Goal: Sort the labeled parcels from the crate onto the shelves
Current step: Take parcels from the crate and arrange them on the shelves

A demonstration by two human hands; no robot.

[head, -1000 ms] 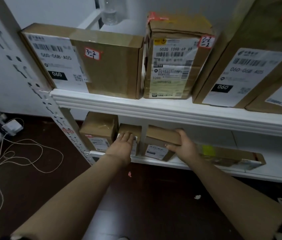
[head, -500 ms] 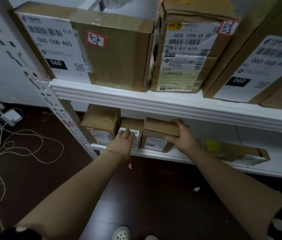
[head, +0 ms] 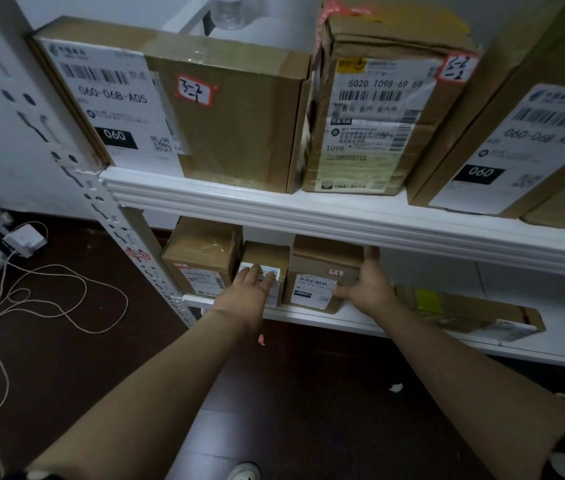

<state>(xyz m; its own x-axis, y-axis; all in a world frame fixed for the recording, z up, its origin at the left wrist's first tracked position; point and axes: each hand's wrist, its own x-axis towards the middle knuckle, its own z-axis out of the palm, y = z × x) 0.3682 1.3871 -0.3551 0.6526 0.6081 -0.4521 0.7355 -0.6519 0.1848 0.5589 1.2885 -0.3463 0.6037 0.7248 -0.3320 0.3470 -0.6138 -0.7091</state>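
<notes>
**Left hand** (head: 250,292): fingers straight, flat against the label of a small brown cardboard parcel (head: 267,252). It holds nothing.

**Right hand** (head: 367,285): spread wide. The fingers lie along the right side of a brown cardboard parcel with white label and red-edged tag (head: 322,268), and the thumb is on its front face. This looks like a pushing contact, not a grip.

**Position:** both parcels stand on the lower white shelf (head: 309,315), just beside each other. A third brown taped parcel (head: 201,251) stands to their left.

**Step, as judged:** squaring the tagged parcel into its row. Press low and evenly, keep the label facing out, and steady the neighbour so it does not tip back.

**Same shelf, right:** a flat brown parcel with yellow-green sticker (head: 464,306), lying down, apart from the row.

**Room:**
- Dark floor (head: 66,358) with loose pale cables (head: 49,296).
- White perforated upright post (head: 114,230).
- Upper white shelf (head: 309,216) carrying a large brown carton tagged 3-2-1 (head: 232,133) and a crumpled brown carton tagged 3-2-2 (head: 378,116).
- White wall behind.
</notes>
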